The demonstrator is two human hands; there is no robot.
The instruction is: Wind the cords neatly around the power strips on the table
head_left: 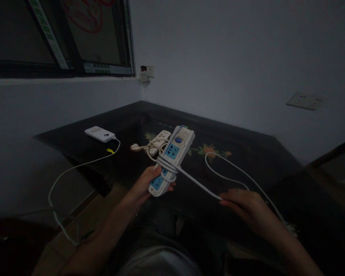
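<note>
My left hand grips a white power strip by its lower end, tilted above the dark table. Blue socket panels and a dark blue switch show on its face. Several turns of its white cord wrap around the strip's middle. From there the cord runs taut to my right hand, which pinches it between thumb and fingers. Beyond my right hand the cord loops across the tabletop towards the right edge. Just behind the held strip lies a second, smaller power strip with its own cord and plug.
A white power bank lies on the table's left side, its cable hanging over the edge. Wall sockets are at the right, and more outlets sit in the corner. A dark-framed window is at upper left.
</note>
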